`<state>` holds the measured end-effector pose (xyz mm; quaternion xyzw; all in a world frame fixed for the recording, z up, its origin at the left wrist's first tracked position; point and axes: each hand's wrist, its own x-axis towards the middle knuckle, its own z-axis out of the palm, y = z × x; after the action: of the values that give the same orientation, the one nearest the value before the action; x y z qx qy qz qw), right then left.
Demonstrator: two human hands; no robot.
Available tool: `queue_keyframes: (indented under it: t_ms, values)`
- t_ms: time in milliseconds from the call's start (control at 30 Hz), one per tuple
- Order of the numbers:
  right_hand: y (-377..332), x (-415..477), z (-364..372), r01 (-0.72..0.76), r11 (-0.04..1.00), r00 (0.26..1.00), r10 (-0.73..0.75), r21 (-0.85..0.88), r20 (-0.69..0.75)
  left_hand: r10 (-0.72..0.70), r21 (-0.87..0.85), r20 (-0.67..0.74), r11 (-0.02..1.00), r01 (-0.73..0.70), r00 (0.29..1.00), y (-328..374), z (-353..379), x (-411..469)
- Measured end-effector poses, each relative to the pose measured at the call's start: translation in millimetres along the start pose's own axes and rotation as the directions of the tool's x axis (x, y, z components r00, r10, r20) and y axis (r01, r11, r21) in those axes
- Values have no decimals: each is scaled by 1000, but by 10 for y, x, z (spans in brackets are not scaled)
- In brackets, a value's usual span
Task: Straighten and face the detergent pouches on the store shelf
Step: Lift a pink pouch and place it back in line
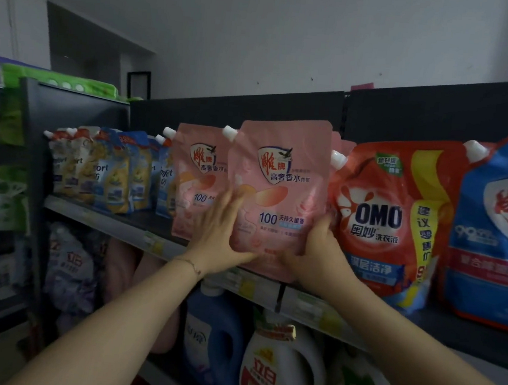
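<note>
A pink detergent pouch (280, 191) with a white spout stands upright at the front edge of the top shelf (125, 226), label facing me. My left hand (220, 235) lies flat against its lower left side, fingers straight. My right hand (318, 251) grips its lower right edge, fingers curled behind it. A second pink pouch (196, 180) stands just behind and to the left. More pink pouches show behind the front one's top right corner.
A red OMO pouch (389, 224) and a blue pouch (497, 234) stand to the right. Small blue-yellow pouches (109, 169) fill the shelf's left end. Detergent bottles (279, 368) stand on the shelf below. A dark back panel runs behind the pouches.
</note>
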<state>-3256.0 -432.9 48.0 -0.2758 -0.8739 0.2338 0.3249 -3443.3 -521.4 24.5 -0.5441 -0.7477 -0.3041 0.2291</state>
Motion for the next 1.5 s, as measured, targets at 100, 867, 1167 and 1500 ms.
queue_keyframes:
  t_ms: [100,867,1167,1500]
  values:
    - [50,-64,132,176,957,977,-198,-231,-80,50,182,79,981,-64,996,89,17,21]
    - [131,162,189,384,727,923,-313,-570,223,14,316,115,948,-50,993,200,34,0]
    - [-168,-196,-12,430,768,902,-389,-475,187,141,283,29,948,-143,990,346,-263,-287]
    - [-3,-711,-578,361,723,922,-371,-589,111,228,190,47,954,-233,973,1076,-263,-413]
